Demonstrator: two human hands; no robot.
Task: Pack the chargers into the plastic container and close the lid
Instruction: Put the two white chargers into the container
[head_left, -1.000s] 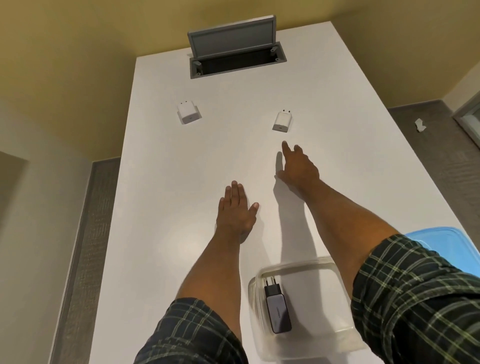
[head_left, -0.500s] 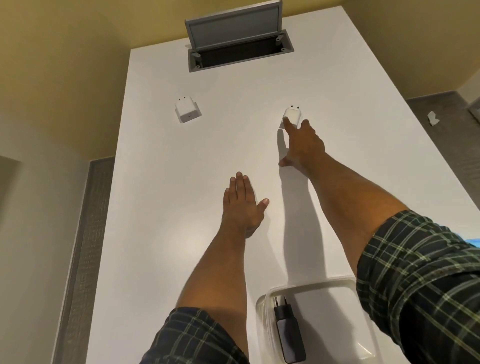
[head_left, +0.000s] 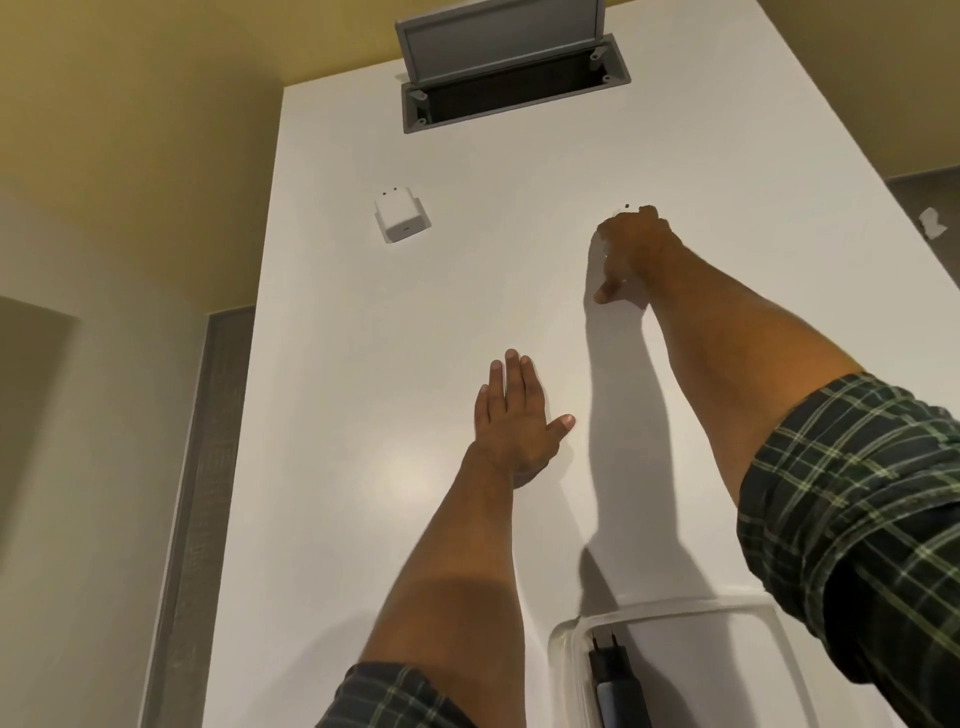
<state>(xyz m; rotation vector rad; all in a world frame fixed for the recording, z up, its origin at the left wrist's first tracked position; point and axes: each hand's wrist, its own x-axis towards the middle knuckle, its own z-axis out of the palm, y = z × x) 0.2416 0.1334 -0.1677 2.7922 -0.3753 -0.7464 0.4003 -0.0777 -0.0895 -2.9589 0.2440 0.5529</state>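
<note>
My right hand (head_left: 631, 249) reaches far across the white table (head_left: 363, 467) and its fingers curl over a small white charger (head_left: 623, 209). Only the charger's prongs and a sliver of its edge show; it rests on the table under my hand. A second white charger (head_left: 401, 218) lies apart at the far left, prongs pointing away. My left hand (head_left: 514, 415) lies flat on the table's middle, fingers apart, holding nothing. The clear plastic container (head_left: 675, 607) stands at the bottom edge with a black charger (head_left: 615, 675) inside. No lid is in view.
A grey cable box (head_left: 511, 83) with its flap raised is set into the table's far end. The table's left edge drops to a floor strip (head_left: 208, 467). A white scrap (head_left: 932, 223) lies on the floor at right.
My right hand stretched forward from short of the white charger to on top of it, and its fingers came down over it. The view moved forward; the blue lid left the frame.
</note>
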